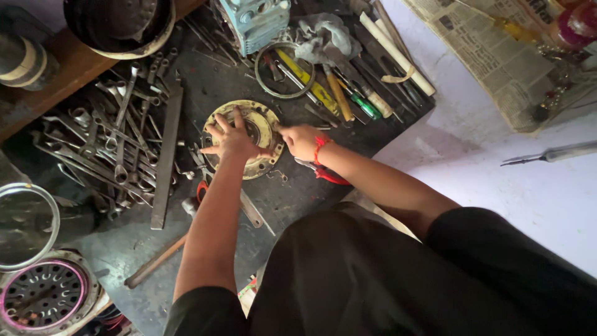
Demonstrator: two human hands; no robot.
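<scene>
Round yellowish metal flange plate (pixel 261 127), worn, holes around its rim, lies flat on dark bench (pixel 249 205). Left hand (pixel 231 140) rests on it, fingers spread. Right hand (pixel 300 140), curled, touches its three o'clock edge. Spanners (pixel 118 143) at nine o'clock.

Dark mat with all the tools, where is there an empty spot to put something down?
Bare mat lies near the body, below the round yellow plate, right of the flat metal bar. The pale floor right of the mat is free too. The wrench pile and screwdrivers are crowded.
</scene>
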